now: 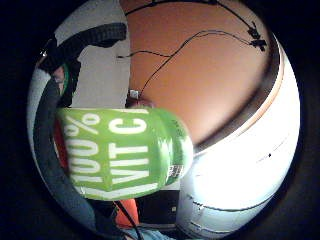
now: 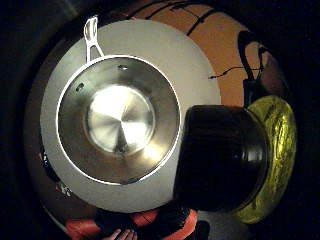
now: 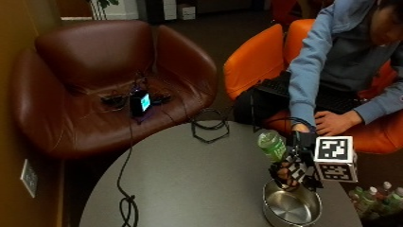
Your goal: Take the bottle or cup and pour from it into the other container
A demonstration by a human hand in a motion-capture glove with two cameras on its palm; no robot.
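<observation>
On the far left I see a brown armchair (image 3: 94,80) with a small lit device (image 3: 140,102) on its seat. A black cable (image 3: 127,189) runs from it down onto the round grey table (image 3: 189,184). Near the far edge of the table lies a black wire stand (image 3: 209,126).

More to the right, my gloved right hand (image 3: 294,170) is above the table with its fingers curled around a green bottle (image 3: 272,144). The bottle is lifted off the table and tilted, its cap end pointing down toward the pan (image 3: 291,207). In the thumb side palm view the black cap (image 2: 220,157) is close to the camera and the steel pan lies below it on the table, handle (image 2: 91,35) pointing away. I see no liquid in the pan. In the little finger side palm view the green label (image 1: 117,152) fills much of the picture.

The bare hand (image 3: 334,122) rests on the lap, by the orange chair (image 3: 258,66). On the far right, some small bottles (image 3: 374,196) stand beside the table.
</observation>
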